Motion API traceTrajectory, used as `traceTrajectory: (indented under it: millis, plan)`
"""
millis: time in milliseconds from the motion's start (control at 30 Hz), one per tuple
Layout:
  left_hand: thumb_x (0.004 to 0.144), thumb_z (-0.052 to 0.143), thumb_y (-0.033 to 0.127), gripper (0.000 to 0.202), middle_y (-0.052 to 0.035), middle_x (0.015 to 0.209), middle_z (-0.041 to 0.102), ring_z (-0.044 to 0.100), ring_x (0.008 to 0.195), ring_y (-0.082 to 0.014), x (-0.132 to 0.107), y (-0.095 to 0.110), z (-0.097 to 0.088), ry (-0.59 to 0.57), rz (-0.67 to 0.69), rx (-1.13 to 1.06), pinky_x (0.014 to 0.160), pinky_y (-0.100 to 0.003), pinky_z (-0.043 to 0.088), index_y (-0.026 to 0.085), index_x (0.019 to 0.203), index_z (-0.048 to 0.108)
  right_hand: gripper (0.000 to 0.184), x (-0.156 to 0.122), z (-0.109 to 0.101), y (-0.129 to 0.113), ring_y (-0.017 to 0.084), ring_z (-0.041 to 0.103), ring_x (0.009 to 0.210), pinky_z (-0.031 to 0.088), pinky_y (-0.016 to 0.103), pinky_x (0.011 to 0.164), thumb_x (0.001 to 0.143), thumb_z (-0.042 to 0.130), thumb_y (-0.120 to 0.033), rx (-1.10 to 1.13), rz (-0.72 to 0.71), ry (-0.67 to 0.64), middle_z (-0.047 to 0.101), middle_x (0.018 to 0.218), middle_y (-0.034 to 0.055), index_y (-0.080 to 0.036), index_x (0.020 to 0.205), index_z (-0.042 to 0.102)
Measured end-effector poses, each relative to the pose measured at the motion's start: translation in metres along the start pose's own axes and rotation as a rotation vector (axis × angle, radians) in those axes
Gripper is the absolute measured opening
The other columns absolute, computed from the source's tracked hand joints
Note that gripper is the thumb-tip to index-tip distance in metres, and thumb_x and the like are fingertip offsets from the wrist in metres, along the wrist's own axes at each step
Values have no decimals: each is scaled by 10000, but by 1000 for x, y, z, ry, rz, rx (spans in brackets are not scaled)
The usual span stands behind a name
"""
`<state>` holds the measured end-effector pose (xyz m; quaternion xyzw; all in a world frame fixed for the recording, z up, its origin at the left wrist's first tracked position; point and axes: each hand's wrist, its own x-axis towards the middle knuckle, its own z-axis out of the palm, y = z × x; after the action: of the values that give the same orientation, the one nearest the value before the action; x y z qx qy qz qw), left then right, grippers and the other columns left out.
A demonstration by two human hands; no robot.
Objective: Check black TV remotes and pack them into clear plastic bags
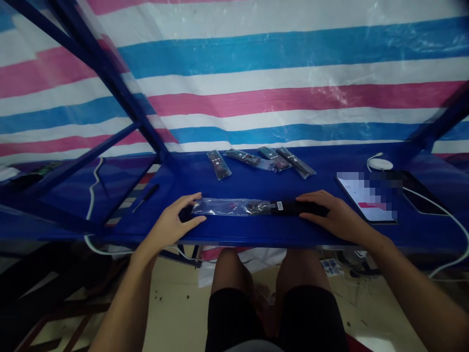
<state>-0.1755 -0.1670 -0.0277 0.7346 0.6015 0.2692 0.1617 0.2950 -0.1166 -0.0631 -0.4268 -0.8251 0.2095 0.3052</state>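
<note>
A black remote control (293, 208) lies across the near part of the blue table (256, 181), partly inside a clear plastic bag (227, 207). My right hand (331, 215) rests over the remote's right end with fingers closed around it. My left hand (176, 220) pinches the bag's left end between thumb and fingers. Both hands sit at the table's front edge.
Several bagged remotes (262, 160) lie in a row at the back of the table. A tablet (366, 200), a dark phone (421, 195) and a white charger puck (380, 164) with cable sit at right. A black pen (145, 198) lies at left. A striped tarp hangs behind.
</note>
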Motion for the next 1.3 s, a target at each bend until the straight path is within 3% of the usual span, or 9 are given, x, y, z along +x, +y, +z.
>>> traceTrajectory:
  millis: [100,167,267,367,533,1133,1300]
  plan:
    - [910,712,574,613,-48,1314,674,668,1113,-265,4,14,3,-52,23,3,1010,-440,547,316,1451,580,409,-7,-8,12,306,674,1176,535,512,1065,918,720,-504,-8,46,19,718,1288,57,-332,1288,698]
    - [888,727,596,669,-64,1404,617,652,1152,-277,6,19,3,-53,21,15,985,-439,562,319,1475,561,430,-12,-15,19,306,678,1171,537,511,1061,900,734,-523,-17,85,26,716,1287,50,-347,1292,696]
    - [833,770,632,780,-67,1564,499,529,1368,-326,8,23,3,-51,42,38,1123,-495,480,326,1509,530,433,-15,-24,21,307,675,1179,526,512,1072,892,741,-533,-11,107,26,722,1278,43,-360,1287,698]
    - [842,771,617,727,-54,1506,575,517,1394,-318,9,25,6,-116,75,27,1193,-509,409,331,1479,569,432,-13,-24,16,306,676,1173,522,513,1072,891,744,-533,0,94,16,727,1267,43,-363,1286,700]
    - [891,728,589,564,-38,1405,655,604,1297,-290,10,25,14,-123,63,-11,1155,-479,453,330,1386,650,420,-6,-11,7,301,684,1156,525,512,1061,897,743,-522,22,83,0,733,1262,37,-362,1284,698]
    - [885,771,510,528,-15,1364,676,625,1260,-261,7,18,17,-94,54,-61,1145,-479,460,366,1376,641,313,35,32,-42,289,712,1117,565,489,1024,894,759,-389,24,-78,-30,763,1206,50,-287,1188,730]
    - [894,761,489,520,-20,1349,683,625,1256,-269,7,19,17,-97,43,-68,1128,-485,472,371,1385,635,328,38,38,-58,265,738,1047,627,465,976,891,757,-357,151,-36,-31,719,1289,59,-281,1209,728]
